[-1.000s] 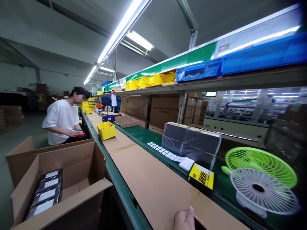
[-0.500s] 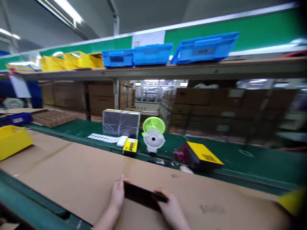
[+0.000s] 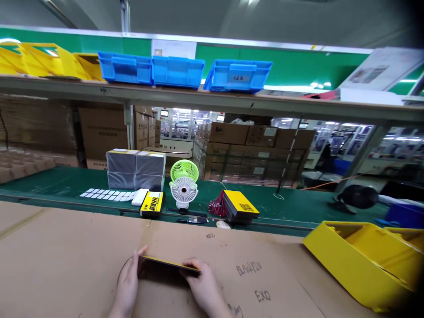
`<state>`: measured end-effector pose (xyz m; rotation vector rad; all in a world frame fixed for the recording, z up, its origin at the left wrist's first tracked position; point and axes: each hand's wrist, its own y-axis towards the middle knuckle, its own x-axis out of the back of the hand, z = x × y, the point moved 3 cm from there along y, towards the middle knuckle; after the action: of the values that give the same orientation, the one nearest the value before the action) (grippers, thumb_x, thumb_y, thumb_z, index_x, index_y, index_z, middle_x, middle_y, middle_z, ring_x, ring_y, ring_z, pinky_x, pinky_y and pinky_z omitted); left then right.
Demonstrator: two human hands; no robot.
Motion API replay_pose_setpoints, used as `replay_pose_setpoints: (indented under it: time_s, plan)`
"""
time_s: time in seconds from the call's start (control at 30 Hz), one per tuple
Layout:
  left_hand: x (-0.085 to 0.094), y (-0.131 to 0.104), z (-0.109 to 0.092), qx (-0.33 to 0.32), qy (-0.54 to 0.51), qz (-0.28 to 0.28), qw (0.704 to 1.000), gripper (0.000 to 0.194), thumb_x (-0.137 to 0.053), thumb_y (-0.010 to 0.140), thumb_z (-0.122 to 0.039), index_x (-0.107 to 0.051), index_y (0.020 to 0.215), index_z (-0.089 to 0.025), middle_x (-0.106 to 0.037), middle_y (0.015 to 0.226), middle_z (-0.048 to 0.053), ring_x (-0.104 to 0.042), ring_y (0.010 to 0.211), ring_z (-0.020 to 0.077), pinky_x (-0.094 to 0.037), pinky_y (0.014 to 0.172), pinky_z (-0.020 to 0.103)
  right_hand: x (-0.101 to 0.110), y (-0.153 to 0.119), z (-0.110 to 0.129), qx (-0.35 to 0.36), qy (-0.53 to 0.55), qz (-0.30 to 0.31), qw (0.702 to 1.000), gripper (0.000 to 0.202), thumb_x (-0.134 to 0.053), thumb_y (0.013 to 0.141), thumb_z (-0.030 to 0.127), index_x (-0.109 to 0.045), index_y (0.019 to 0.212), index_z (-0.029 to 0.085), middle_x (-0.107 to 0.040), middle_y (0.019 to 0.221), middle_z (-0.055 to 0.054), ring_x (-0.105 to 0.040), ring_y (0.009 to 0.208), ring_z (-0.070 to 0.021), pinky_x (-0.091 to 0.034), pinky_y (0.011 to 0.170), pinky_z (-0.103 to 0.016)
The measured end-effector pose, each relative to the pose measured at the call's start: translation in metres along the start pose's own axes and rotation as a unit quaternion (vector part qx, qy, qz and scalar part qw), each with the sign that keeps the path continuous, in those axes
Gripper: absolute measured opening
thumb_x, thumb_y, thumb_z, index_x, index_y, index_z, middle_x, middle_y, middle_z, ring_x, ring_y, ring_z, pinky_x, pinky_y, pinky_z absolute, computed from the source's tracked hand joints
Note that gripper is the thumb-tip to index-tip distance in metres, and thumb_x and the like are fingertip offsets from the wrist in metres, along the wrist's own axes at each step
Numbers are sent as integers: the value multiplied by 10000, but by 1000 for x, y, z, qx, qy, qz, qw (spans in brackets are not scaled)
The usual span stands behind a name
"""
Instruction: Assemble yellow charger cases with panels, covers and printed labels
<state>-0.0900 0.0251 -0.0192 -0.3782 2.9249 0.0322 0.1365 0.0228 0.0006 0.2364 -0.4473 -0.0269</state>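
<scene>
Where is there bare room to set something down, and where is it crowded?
Free: the cardboard left of the left hand; cardboard from the right hand to the yellow bin, handwriting aside; green bench between the brown dividers and wrapped boxes. Crowded: around the white fan, with the green fan behind, a yellow-topped box left, yellow-topped stack right.

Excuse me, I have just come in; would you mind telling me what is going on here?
A person is holding a thin dark piece with a yellow edge between the left hand and right hand, one at each end, above a cardboard sheet. Beyond it, on the green surface, are a white fan and a stack of yellow-topped packs. A yellow bin is off to the right.
</scene>
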Motion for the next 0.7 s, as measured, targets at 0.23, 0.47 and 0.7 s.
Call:
replay_pose_setpoints:
  time_s: [0.23,0.47,0.7]
  plan:
    - [-8,-7,-15,-43,127,-9,991,466,-527,795,-533,-570,1133,-215,-567,1230,47,-434,1222,250,-310,1058,418,-1,1,-3,-2,-1,2,1000,122,-656,732,273,-695,831,213,-668,871,-33,-607,841,-210,-453,792,-286]
    - [-10,-4,-14,-40,141,-13,989,484,-543,762,-543,-587,1096,-195,-607,1163,57,-495,1161,279,-375,1006,421,-2,2,-3,-1,-1,0,1000,97,-650,738,255,-692,818,217,-667,859,-26,-608,838,-203,-452,792,-278]
    - [-8,-5,-12,-52,157,-17,986,480,-529,783,-530,-565,1138,-211,-571,1224,54,-447,1211,265,-325,1046,430,-3,2,-4,2,3,0,1000,87,-649,734,233,-691,808,212,-663,856,-28,-605,831,-203,-453,782,-277]
